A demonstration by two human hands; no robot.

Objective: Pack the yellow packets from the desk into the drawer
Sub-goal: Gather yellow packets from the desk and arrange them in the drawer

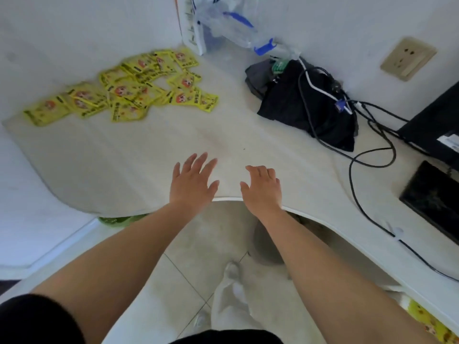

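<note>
One loose heap of yellow packets [121, 88] lay on the far left part of the white desk [124, 165], well apart from both hands. There were more than a dozen, but overlap and blur prevented an exact count. Each showed an orange-red printed figure.

Two bare hands reached over the curved front edge of the desk, side by side and close together. The left hand [192, 182] was palm down with all five fingers straight and spread wide, holding nothing. The right hand [263, 187] was also palm down, its fingers loosely bent toward the desk top and likewise holding nothing. Whether either hand touched the surface could not be told.

At the back stood one clear plastic bag [233, 26] with blue parts. To its right lay one black bag [305, 108], with several black cables [372, 160] and one white cable running across it. One beige wall socket [407, 61] sat on the right wall. One dark flat panel [432, 194] lay at the desk's right edge. In the bottom right corner, below the desk edge, one yellow printed patch [427, 321] showed, too cropped to identify.
</note>
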